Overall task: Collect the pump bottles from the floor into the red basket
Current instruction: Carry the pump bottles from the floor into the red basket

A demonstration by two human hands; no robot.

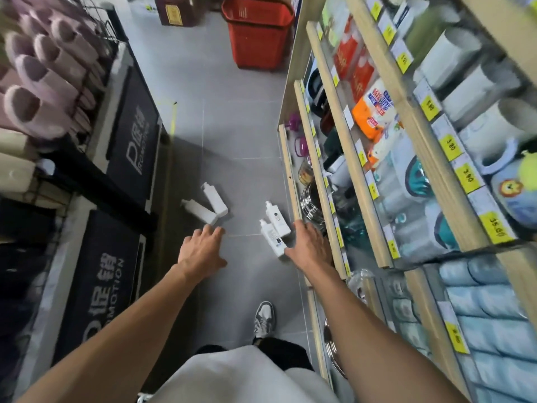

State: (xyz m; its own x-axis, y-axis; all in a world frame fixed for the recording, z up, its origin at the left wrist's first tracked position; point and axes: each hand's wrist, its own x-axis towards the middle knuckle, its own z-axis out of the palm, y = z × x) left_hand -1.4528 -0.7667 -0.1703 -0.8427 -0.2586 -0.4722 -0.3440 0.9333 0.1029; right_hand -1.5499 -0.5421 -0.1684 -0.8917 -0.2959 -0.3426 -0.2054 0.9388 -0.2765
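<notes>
Four bottles lie on their sides on the floor (238,158): a left pair (215,202), touching each other, and a right pair (277,219) just beside the shelf (289,170). The basket (258,33) stands well apart, up the aisle. Our left hand (203,248) is spread and holds nothing, just short of the left pair. Our right hand (309,245), likewise spread and empty, is just beside the right pair. We judge that taking two smooth bottles per hand could let one slip, a careless touch could roll one against the shelf, and the carry to the basket gives time to drop one.
</notes>
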